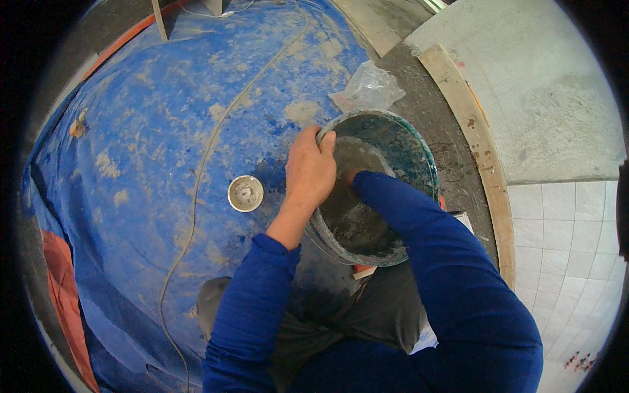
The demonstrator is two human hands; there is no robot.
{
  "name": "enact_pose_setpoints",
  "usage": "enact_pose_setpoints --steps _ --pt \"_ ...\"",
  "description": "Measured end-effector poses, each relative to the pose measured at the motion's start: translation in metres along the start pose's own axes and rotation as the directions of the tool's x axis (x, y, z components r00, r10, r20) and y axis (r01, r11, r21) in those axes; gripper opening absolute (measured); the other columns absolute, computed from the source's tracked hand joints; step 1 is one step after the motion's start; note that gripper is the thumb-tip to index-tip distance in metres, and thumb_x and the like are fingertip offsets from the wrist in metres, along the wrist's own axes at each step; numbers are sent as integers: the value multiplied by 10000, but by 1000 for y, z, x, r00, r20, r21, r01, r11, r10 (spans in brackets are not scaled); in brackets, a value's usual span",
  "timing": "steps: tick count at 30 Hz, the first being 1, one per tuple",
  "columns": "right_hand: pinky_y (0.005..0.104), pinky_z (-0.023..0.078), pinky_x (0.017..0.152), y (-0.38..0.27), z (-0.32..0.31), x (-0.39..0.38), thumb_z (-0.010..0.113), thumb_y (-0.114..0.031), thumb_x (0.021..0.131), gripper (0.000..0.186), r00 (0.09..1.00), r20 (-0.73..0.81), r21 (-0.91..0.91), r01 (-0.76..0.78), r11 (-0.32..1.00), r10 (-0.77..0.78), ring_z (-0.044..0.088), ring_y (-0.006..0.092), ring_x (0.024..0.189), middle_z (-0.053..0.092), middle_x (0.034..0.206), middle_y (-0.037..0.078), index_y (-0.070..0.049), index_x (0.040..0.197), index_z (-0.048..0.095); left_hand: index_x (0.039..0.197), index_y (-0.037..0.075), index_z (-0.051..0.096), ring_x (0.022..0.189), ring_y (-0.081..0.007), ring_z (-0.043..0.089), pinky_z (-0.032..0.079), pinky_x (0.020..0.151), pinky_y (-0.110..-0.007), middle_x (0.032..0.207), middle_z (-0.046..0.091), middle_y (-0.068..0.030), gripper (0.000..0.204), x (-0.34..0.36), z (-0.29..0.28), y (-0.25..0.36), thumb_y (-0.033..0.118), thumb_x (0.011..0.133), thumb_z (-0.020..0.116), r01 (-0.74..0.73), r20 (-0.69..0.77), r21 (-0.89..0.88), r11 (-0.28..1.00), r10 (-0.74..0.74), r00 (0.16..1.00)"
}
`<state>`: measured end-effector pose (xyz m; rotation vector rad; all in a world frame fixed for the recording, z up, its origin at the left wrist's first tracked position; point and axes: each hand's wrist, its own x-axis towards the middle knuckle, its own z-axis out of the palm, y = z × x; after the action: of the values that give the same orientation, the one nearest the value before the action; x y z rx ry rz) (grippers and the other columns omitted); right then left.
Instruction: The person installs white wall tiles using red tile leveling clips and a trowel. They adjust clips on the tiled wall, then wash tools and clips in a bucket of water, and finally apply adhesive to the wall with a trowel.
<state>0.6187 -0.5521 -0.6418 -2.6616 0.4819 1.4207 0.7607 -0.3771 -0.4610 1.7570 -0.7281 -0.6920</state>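
A dark green bucket stands in front of me, its rim smeared with grey. Wet grey material lies inside it, possibly mortar or murky water. My left hand is closed over the bucket's left rim, thumb on the inner side. Reaching down into the bucket is my right hand, mostly hidden by its blue sleeve and the murky contents, so its fingers cannot be made out. To the left of the bucket a small round white cup with pale residue sits on the blue tarp.
A grey cord runs across the tarp. Clear plastic lies behind the bucket. On the right, a curved-looking wooden plank borders a concrete slab and light tiles. An orange piece shows beside the bucket's base.
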Motion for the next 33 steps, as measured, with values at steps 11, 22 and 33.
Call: enact_pose_setpoints --steps 11,22,33 --pt "552 540 889 -65 14 -10 564 -311 948 377 981 74 -24 182 983 -179 647 348 1179 671 1290 101 -161 1279 664 1313 -5 595 1242 -430 558 438 1041 -507 1305 618 -240 457 0 0 -1 344 1019 566 28 -1 6 1000 -28 1000" --pt "505 531 686 -42 -77 -173 641 -220 868 188 980 -195 14 31 999 -28 699 389 825 730 905 165 -96 978 727 1299 -33 601 1204 -437 591 461 1019 -485 1278 635 -263 461 3 0 -1 334 1023 565 -32 -2 15 999 32 999" --pt "607 410 1116 -62 -63 -248 782 -64 763 731 759 -599 525 129 841 257 420 416 1424 392 1593 131 -159 1448 546 1412 -53 545 1339 -346 545 398 1117 -415 1423 583 -249 619 17 -6 -24 433 1028 561 19 68 81 997 -24 997"
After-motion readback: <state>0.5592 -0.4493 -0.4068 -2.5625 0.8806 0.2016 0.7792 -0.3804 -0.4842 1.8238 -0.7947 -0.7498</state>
